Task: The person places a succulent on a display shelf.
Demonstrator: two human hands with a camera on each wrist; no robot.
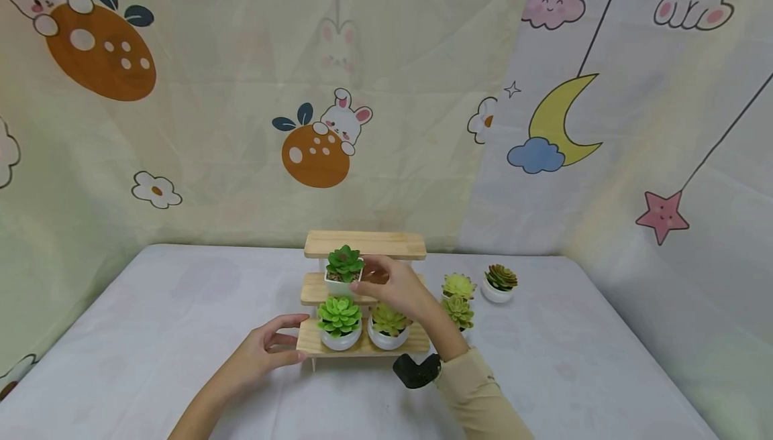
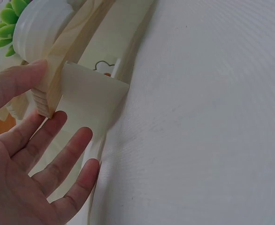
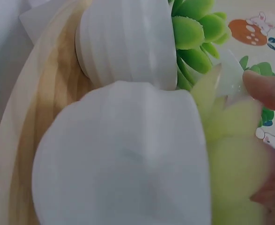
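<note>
A three-tier wooden plant stand (image 1: 365, 244) with white supports stands on the table. My left hand (image 1: 262, 354) grips the left end of its lowest board (image 2: 55, 79), thumb on top and fingertips below. At the middle tier, my right hand (image 1: 398, 287) pinches the right side of a dark green potted succulent (image 1: 343, 267) in a square white pot; whether the pot touches the board is unclear. On the lowest board are a bright green succulent (image 1: 339, 319) and a yellow-green succulent (image 1: 388, 322), both in round white pots. These two pots loom close in the right wrist view.
Right of the stand, two yellow-green succulents (image 1: 457, 309) stand one behind the other, partly behind my right forearm. Farther right is a reddish-green succulent (image 1: 500, 282) in a white pot. A printed cloth (image 1: 410, 125) hangs behind the white-covered table (image 1: 211, 286).
</note>
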